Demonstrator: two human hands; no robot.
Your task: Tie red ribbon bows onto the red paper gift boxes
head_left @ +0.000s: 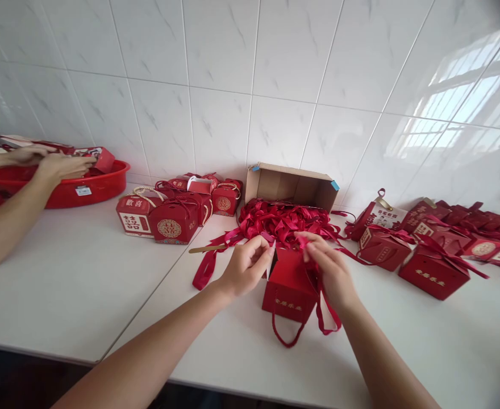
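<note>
A red gift box [290,284] with gold characters and a red cord handle [288,341] stands on the table before me, its top partly open. At its left upper edge, my left hand [248,264] is closed, its fingertips pinching by a white-lined flap [271,261]. My right hand [329,267], above the box's right side, pinches a dark red ribbon [324,312] that hangs down beside the box. Just behind the box lies a heap of red ribbons [284,218], spilling from an open cardboard box [292,184]. A flat wooden stick [205,249] reaches out left of my left hand.
Finished-looking red gift boxes [173,221] cluster at the left by the tiled wall; several ribbon-tied boxes [435,270] stand at the right. Farther left, another person's hands [65,167] work over a red plastic basin [92,184] holding red boxes. The white table's front edge [207,386] runs below my arms.
</note>
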